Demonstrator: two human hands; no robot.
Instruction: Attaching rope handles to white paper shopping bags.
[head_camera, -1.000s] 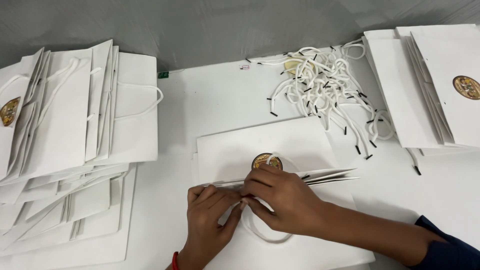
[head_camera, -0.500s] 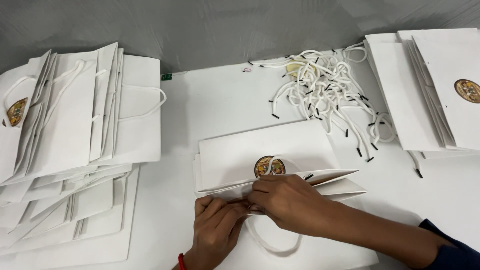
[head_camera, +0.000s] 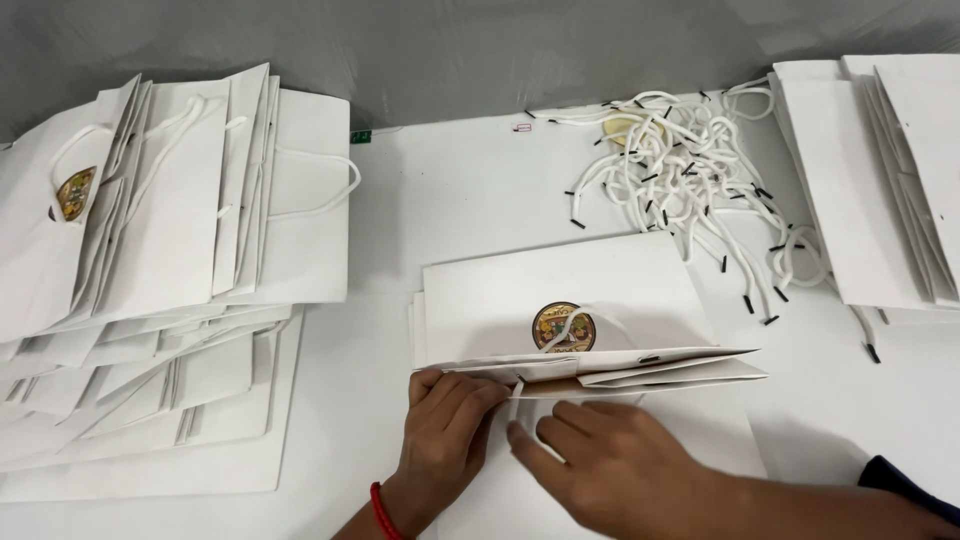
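1. White table (head_camera: 470, 200): covers nearly the whole view; a grey wall (head_camera: 480, 50) runs along its far edge.
2. Left stack of white paper bags (head_camera: 170, 300): finished bags with cord handles, fanned and overlapping, from the far left corner down to the near left. One bag at the far left shows a round gold sticker (head_camera: 75, 192).
3. Right stack of flat white bags (head_camera: 880, 180): at the far right edge, lying flat and overlapping, partly cut off by the frame.
4. White paper bag in work (head_camera: 560, 290): lies flat at centre, near side of the table, between the two stacks. Round gold emblem (head_camera: 563, 327) on its upper face. Its open mouth edge faces the near side, the folded lips spread slightly toward the right.
5. Pile of loose white cords (head_camera: 690, 170): tangled, with black tips, far right of centre, just beside the right stack and apart from the centre bag.
6. Right hand (head_camera: 620, 465): palm down, pressing flat on the paper near the bag mouth, fingers spread, gripping nothing.
7. Left hand (head_camera: 450, 420): fingers curled, pinching the left end of the bag's mouth edge; a short bit of white cord (head_camera: 516, 392) shows between the two hands, which are close but not touching. Red band (head_camera: 381, 510) on the wrist.
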